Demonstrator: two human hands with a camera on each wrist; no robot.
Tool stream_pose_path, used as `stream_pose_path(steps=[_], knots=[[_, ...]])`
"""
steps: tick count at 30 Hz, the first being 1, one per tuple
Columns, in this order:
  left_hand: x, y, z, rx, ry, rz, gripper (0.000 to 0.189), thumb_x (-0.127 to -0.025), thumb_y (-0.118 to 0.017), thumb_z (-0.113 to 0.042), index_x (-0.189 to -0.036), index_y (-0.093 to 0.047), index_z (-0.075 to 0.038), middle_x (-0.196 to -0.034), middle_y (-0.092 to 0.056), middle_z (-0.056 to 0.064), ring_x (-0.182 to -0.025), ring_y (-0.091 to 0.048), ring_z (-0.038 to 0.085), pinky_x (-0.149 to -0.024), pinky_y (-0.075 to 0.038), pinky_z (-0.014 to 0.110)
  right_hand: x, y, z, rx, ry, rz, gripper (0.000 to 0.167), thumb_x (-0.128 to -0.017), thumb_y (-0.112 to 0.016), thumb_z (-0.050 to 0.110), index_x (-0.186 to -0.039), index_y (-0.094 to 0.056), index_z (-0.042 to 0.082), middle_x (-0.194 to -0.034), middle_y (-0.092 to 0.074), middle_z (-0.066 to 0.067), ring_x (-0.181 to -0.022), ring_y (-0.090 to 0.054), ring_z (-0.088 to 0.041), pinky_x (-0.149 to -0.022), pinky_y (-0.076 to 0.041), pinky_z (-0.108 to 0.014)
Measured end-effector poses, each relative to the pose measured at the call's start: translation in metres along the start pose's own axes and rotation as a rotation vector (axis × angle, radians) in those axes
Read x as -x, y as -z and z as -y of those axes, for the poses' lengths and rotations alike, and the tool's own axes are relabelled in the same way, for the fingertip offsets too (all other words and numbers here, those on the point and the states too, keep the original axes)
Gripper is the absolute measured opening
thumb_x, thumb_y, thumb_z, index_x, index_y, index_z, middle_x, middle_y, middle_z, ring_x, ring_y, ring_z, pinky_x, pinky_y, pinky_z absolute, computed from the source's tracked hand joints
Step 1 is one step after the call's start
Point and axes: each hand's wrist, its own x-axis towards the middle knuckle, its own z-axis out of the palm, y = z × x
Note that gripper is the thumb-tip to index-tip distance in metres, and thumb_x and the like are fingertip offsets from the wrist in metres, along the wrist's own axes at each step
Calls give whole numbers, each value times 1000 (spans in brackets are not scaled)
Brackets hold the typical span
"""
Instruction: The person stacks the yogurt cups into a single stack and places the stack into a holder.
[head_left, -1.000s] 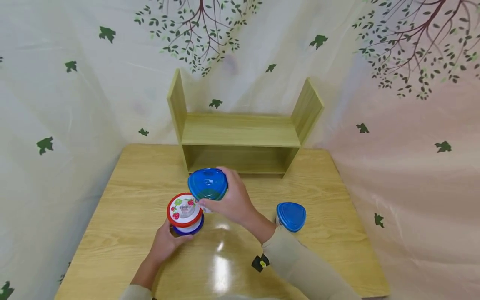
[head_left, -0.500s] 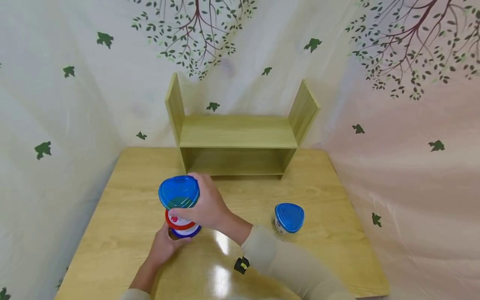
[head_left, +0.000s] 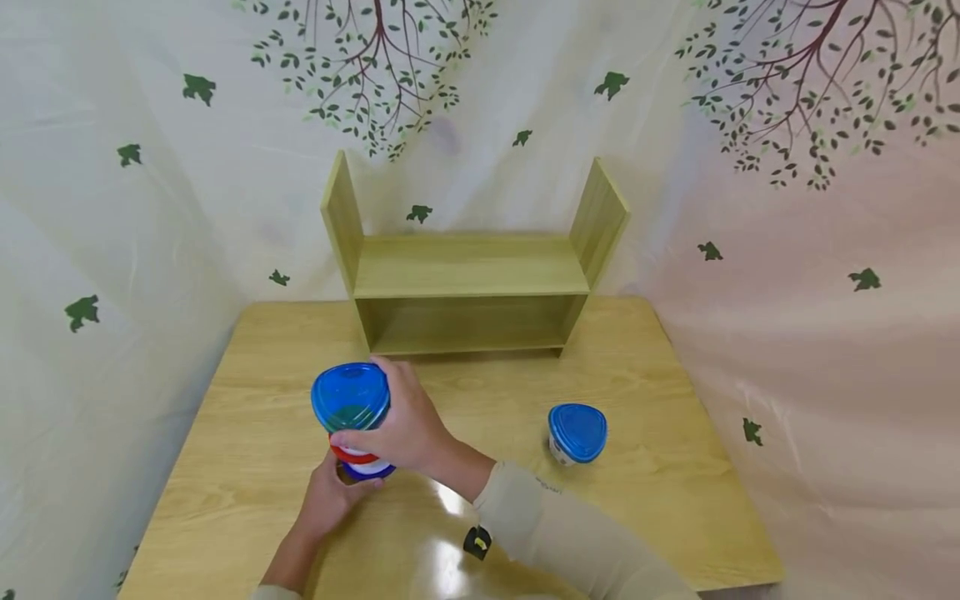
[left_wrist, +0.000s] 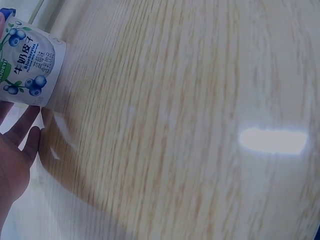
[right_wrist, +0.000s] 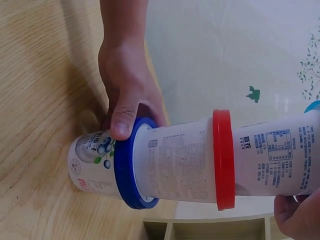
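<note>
Three printed paper cups stand stacked on the table's left part. Lowest is a blueberry cup [right_wrist: 92,167] with a dark blue lid. On it sits a red-lidded cup [right_wrist: 182,162]. The topmost cup [right_wrist: 275,157], under a translucent blue lid [head_left: 350,396], rests on the red lid. My left hand [head_left: 326,497] grips the blueberry cup at its lid, thumb and fingers round it. My right hand [head_left: 412,427] holds the topmost cup from the right side. In the head view this cup mostly hides the red-lidded one.
Another blue-lidded cup [head_left: 577,433] stands on the right part of the wooden table [head_left: 660,517]. A two-level wooden shelf [head_left: 472,267] stands at the back, against a curtain with leaf prints [head_left: 480,100].
My right hand has carried the blue-lidded cup left and down onto the red lid. My left hand has kept its hold on the lowest cup. The head view has shifted slightly.
</note>
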Motion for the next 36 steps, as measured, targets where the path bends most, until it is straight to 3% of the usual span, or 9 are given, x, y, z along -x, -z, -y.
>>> stream_pose_path(steps=[7,11,14,17,21,25,31,34,36], knots=[[-4,0,-4,5,26,8,91,-77,-89,-31,-149,-36,-11,-142,-53,13,-130,-51,39,-106,-42,60,1,4,-4,-5,-2,13,114,-73,-89,45,-160,-21,17,-152,-40,-7,-132,-50,-27,-101,-50,-45],[-10,-2,-5,44,-12,11,90,-79,-88,-31,-150,-36,-16,-144,-52,10,-132,-49,39,-106,-41,62,4,15,-13,-55,24,21,113,-76,-88,39,-161,-17,17,-157,-34,-7,-140,-41,-27,-107,-43,-54],[-12,-3,-5,59,-26,19,89,-79,-88,-30,-150,-35,-19,-146,-50,8,-134,-47,38,-107,-39,63,10,26,-25,-93,67,17,109,-79,-88,30,-161,-18,15,-157,-33,-8,-142,-36,-27,-110,-40,-53],[-10,-2,-4,65,-16,18,88,-79,-88,-28,-150,-36,-19,-146,-50,8,-135,-45,38,-108,-37,63,16,34,-43,-132,130,-12,105,-83,-81,48,-160,-19,13,-157,-32,-11,-143,-34,-29,-112,-38,-47],[-3,-1,-3,56,26,15,89,-77,-90,-26,-149,-37,-16,-146,-50,9,-136,-44,38,-109,-36,63,30,47,-71,-208,206,-90,111,-81,-66,70,-159,-20,6,-155,-34,-15,-143,-34,-34,-113,-38,-44],[-1,-4,-2,48,47,12,91,-75,-91,-28,-147,-38,-13,-145,-51,11,-133,-47,38,-109,-37,62,47,74,-98,-271,244,-164,104,-87,-72,56,-156,-22,-3,-154,-36,-20,-142,-34,-39,-112,-38,-49],[-2,-4,-1,27,25,0,89,-76,-90,-30,-147,-39,-12,-144,-52,11,-132,-49,37,-108,-39,60,72,123,-134,-272,268,-265,88,-89,-78,11,-156,-23,-4,-153,-37,-27,-142,-33,-44,-113,-34,-51],[-3,-2,-1,8,23,-11,89,-76,-90,-28,-147,-39,-11,-143,-53,12,-132,-49,37,-108,-39,61,84,143,-147,-222,229,-306,89,-85,-75,-2,-156,-22,-5,-152,-39,-30,-142,-32,-44,-116,-29,-50],[-4,-2,-2,4,28,-13,88,-76,-91,-27,-146,-40,-10,-143,-53,13,-132,-49,37,-108,-39,61,92,154,-155,-174,155,-331,90,-83,-75,-5,-156,-23,-3,-152,-42,-26,-143,-32,-41,-117,-26,-52]])
